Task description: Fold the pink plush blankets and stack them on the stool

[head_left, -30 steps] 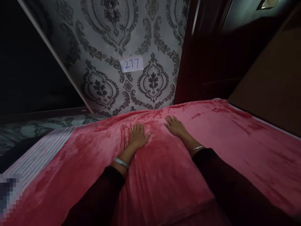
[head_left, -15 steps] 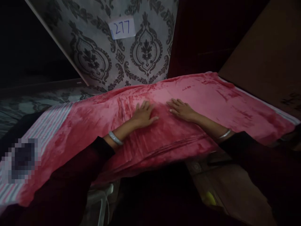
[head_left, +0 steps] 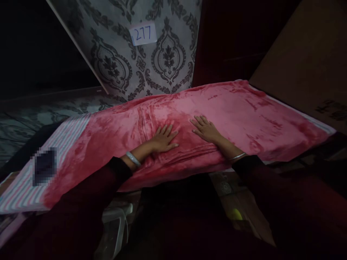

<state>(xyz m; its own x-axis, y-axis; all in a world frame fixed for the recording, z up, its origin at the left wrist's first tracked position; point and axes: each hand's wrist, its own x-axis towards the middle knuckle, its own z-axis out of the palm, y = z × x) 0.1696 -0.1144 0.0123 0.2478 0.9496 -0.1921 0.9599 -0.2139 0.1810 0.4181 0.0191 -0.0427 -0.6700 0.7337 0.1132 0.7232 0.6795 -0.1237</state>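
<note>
Pink plush blanket (head_left: pixel 233 112) is the big thing here: spread out wide, back edge by the patterned wall (head_left: pixel 141 77), right edge running alongside a brown panel (head_left: pixel 306 61) that might be a cardboard box. Next size down is some striped cloth (head_left: pixel 74 133) at the blanket's left end, and I can't tell if it's part of it or lying underneath. White chair (head_left: pixel 118 213) pokes out below the near edge.

Hands next: left hand (head_left: pixel 163 139) and right hand (head_left: pixel 206 129) are both palm down on the middle of the blanket, fingers fanned out, gripping nothing. What's just changed: they're both further from the back edge than a second ago, and the right fingers are more spread than half a second ago. My read is they're pressing the cloth towards the near edge, but it's not smooth yet. Creases (head_left: pixel 145 122) bunch up behind the left hand, and more run between the hands and the near edge.

Small stuff: a card (head_left: pixel 144 33) marked 277 on the wall, plus a bangle (head_left: pixel 133 159) on the left wrist.
</note>
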